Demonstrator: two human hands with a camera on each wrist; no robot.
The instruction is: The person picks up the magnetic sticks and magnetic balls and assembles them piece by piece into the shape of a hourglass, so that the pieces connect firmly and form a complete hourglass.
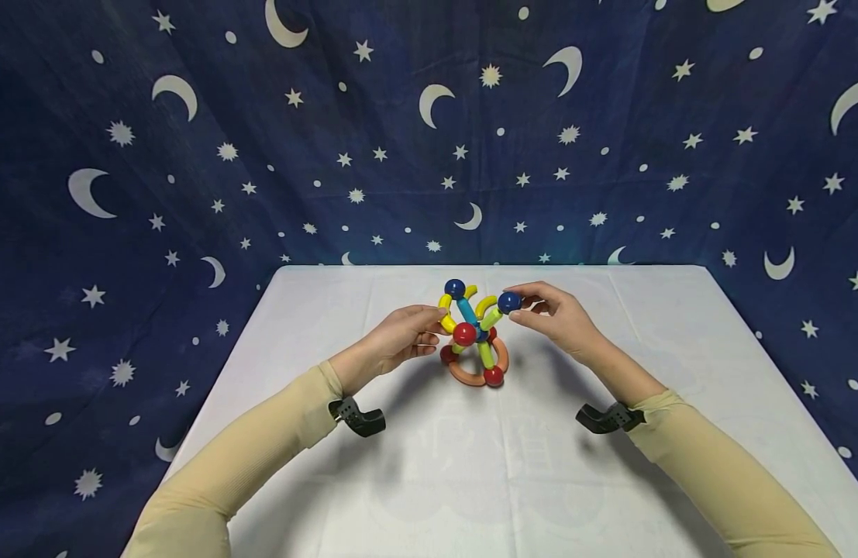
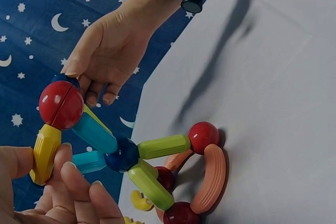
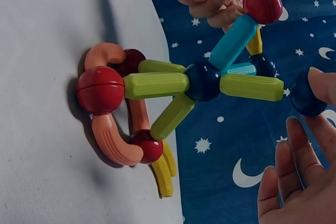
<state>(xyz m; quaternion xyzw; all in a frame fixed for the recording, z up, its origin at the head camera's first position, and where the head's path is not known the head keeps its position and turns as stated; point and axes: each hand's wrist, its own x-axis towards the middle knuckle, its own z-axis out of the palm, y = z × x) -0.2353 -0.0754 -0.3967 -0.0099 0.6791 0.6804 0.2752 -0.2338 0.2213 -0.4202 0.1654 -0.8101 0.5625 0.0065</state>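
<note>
A magnetic ball-and-stick model stands on the table, its base a ring of orange curved sticks [image 1: 466, 378] joined by red balls. Green sticks rise from there to a dark blue centre ball [image 3: 203, 81]. Light-blue sticks lead up from it, one to a red ball [image 2: 62, 104]. My left hand [image 1: 404, 337] pinches the yellow curved stick [image 2: 45, 150] attached to that red ball. Between thumb and fingertips, my right hand [image 1: 557, 314] holds a dark blue ball [image 3: 306, 95]. In the right wrist view, a small gap separates this ball from the upper green stick's end [image 3: 252, 86].
Yellow curved sticks [image 3: 163, 177] lie on the table behind the model. White cloth [image 1: 435, 465] covers the table. A dark blue curtain [image 1: 401, 194] with moons and stars hangs behind and at both sides.
</note>
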